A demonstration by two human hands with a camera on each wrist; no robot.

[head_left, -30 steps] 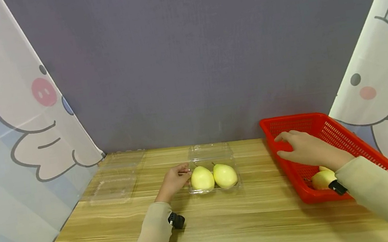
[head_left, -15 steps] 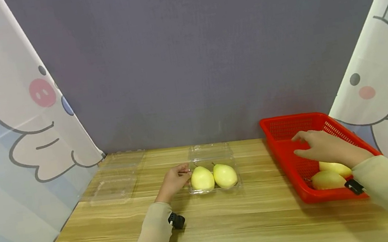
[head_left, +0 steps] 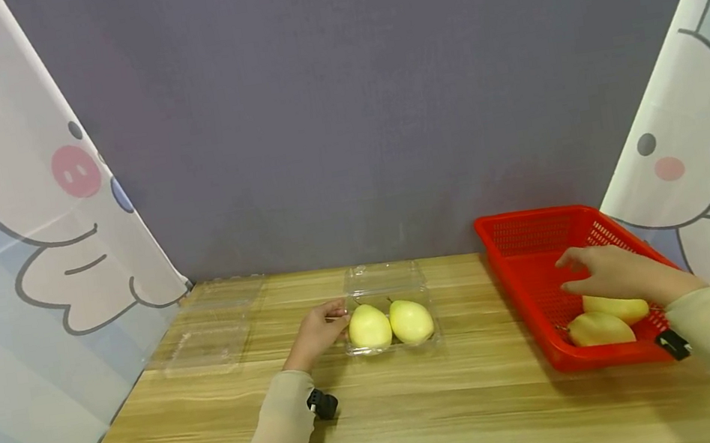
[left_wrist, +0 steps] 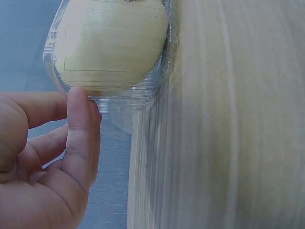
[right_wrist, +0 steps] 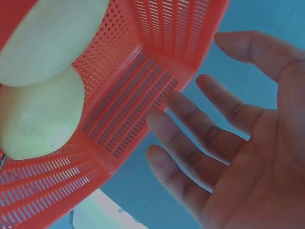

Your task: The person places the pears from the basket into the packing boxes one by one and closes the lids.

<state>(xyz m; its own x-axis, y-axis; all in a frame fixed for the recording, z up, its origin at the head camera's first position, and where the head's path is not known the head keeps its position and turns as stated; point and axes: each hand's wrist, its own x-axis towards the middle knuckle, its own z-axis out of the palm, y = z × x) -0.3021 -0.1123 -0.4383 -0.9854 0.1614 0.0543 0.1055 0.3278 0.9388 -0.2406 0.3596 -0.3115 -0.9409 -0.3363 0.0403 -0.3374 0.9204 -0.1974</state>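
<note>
A clear plastic clamshell box [head_left: 395, 348] lies with its lid [head_left: 383, 275] raised on the table, two yellow pears [head_left: 370, 327] side by side in its base. At its left side, the fingertips of my left hand [head_left: 318, 333] hold the box's edge; the left wrist view shows thumb and fingers meeting there. My right hand [head_left: 614, 272], fingers spread and slightly bent, is over the red plastic basket [head_left: 515, 297] and holds nothing. Two pears [head_left: 600, 329] lie in the basket's near end, below that hand. From the right wrist, both pears [right_wrist: 40, 114] show left of the fingers.
Another clear clamshell box [head_left: 205, 345] lies open at the table's left rear. A grey backdrop [head_left: 340, 117] stands behind the wooden table [head_left: 383, 422], with printed cartoon curtains [head_left: 55, 271] on both sides.
My right hand has moved rightward and slightly down over the basket, bringing more of the two pears in it into sight. The left hand and the box with pears stay put.
</note>
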